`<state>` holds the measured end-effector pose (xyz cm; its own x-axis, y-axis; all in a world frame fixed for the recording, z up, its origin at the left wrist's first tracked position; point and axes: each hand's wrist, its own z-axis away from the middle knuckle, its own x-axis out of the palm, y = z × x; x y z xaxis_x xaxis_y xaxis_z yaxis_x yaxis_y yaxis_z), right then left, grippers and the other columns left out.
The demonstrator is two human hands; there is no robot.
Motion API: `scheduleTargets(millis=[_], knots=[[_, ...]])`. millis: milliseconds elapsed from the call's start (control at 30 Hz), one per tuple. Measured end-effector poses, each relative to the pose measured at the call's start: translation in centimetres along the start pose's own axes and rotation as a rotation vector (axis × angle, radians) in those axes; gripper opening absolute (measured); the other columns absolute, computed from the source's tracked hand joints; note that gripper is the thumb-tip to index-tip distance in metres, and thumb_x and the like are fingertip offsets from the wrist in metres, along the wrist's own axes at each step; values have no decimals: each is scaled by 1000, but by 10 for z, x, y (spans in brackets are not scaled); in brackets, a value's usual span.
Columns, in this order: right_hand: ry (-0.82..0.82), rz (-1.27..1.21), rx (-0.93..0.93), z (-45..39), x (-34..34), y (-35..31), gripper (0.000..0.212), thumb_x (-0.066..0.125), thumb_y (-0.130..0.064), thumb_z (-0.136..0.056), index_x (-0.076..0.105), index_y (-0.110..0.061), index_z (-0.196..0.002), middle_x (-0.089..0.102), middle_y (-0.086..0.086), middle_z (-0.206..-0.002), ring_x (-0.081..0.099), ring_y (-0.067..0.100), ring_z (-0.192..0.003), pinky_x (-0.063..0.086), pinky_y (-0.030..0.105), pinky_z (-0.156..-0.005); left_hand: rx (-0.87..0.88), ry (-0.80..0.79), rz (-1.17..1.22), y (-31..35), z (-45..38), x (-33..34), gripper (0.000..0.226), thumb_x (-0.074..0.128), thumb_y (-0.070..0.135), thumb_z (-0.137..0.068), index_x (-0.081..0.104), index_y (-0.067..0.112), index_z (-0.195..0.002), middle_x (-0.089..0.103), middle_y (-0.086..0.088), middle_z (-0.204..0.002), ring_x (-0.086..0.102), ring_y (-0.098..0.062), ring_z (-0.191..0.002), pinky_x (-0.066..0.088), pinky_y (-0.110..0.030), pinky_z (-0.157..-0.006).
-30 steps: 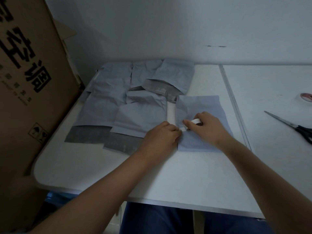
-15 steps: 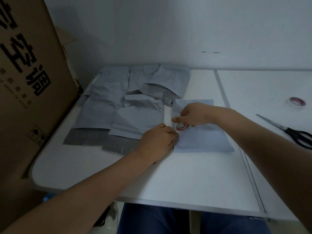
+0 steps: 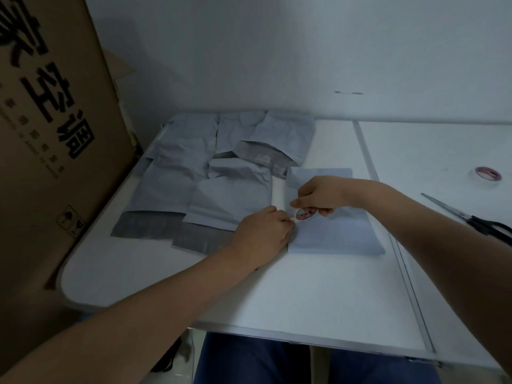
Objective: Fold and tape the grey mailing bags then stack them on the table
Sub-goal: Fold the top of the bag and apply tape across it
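Observation:
A folded grey mailing bag (image 3: 336, 234) lies flat on the white table (image 3: 277, 295) in front of me. My right hand (image 3: 321, 194) hovers over the bag's left part and pinches a small roll of tape (image 3: 304, 213) stood on edge. My left hand (image 3: 263, 235) rests at the bag's left edge, fingers curled, its fingertips pinching the free end of the tape right beside the roll. Several unfolded grey mailing bags (image 3: 221, 173) lie spread and overlapping at the back left of the table.
A large cardboard box (image 3: 52, 134) stands against the table's left side. A second tape roll (image 3: 488, 174) and black-handled scissors (image 3: 471, 217) lie on the right table. A seam (image 3: 388, 231) separates the two tabletops. The wall is close behind.
My right hand has lifted and turned the tape roll onto its edge, moving slightly up and left. My left hand stays at the bag's left edge. The camera view has shifted.

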<state>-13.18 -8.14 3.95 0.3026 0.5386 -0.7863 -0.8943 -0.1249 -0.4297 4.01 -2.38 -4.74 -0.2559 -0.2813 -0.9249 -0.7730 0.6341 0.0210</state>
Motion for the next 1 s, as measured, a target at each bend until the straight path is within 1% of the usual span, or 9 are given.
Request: scheduleTargets(millis=[100, 200, 300, 467, 533, 633, 767, 900, 1000], knots=[[13, -119, 4, 3, 2, 7, 39, 62, -40, -90, 48, -16, -62, 49, 3, -60, 43, 15, -51, 39, 25, -54, 4, -6, -19, 1, -1, -1, 6, 76, 23, -76, 74, 19, -79, 66, 6, -77, 59, -16, -69, 27, -19, -46], [31, -204, -3, 4, 4, 11, 40, 65, -35, -90, 44, -16, -61, 44, 2, -56, 39, 14, -48, 35, 24, -53, 5, 3, -11, 0, -2, 0, 6, 70, 24, -78, 74, 19, -77, 65, 5, -75, 59, -17, -69, 32, -21, -43], [55, -239, -14, 5, 6, 15, 40, 65, -33, -89, 44, -15, -60, 43, 2, -54, 37, 15, -47, 34, 25, -53, -2, 10, -25, 0, -1, 1, 18, 59, 28, -81, 74, 19, -79, 64, 5, -75, 59, -17, -70, 34, -22, -43], [67, -287, -12, 5, 7, 21, 41, 66, -31, -89, 42, -16, -60, 40, 2, -54, 36, 15, -47, 34, 25, -52, 6, 11, -22, 0, -1, 0, 13, 64, 27, -81, 74, 20, -79, 64, 6, -74, 60, -17, -70, 32, -21, -44], [72, -290, -6, 5, 8, 23, 42, 66, -31, -89, 40, -16, -60, 39, 1, -53, 35, 14, -46, 33, 24, -51, 7, 18, -40, 1, -2, -1, 17, 60, 28, -82, 75, 21, -77, 65, 8, -74, 60, -15, -69, 32, -21, -43], [84, -278, 2, 4, 8, 26, 43, 67, -33, -88, 40, -17, -59, 40, -1, -50, 36, 13, -44, 35, 24, -52, 12, 32, -26, 0, -1, -1, 15, 62, 27, -81, 75, 21, -77, 65, 8, -74, 60, -15, -69, 30, -19, -44], [97, -250, 12, 5, 9, 30, 43, 67, -35, -88, 42, -17, -58, 42, 0, -51, 38, 15, -47, 36, 26, -55, 15, 62, -33, 1, -2, -2, 37, 40, 33, -82, 75, 23, -75, 65, 10, -73, 60, -12, -67, 31, -18, -42], [102, -200, 15, 6, 7, 30, 42, 66, -38, -87, 44, -17, -58, 45, 3, -55, 41, 17, -52, 37, 27, -60, 21, 55, -32, 0, -2, -1, 27, 50, 30, -81, 75, 22, -75, 65, 9, -72, 60, -14, -67, 34, -19, -42], [107, -166, 21, 8, 6, 31, 42, 66, -39, -87, 44, -17, -59, 45, 2, -57, 43, 18, -54, 37, 28, -61, 10, 52, -16, -1, -1, 0, 28, 49, 30, -82, 75, 21, -76, 65, 8, -74, 60, -14, -68, 37, -21, -41]])
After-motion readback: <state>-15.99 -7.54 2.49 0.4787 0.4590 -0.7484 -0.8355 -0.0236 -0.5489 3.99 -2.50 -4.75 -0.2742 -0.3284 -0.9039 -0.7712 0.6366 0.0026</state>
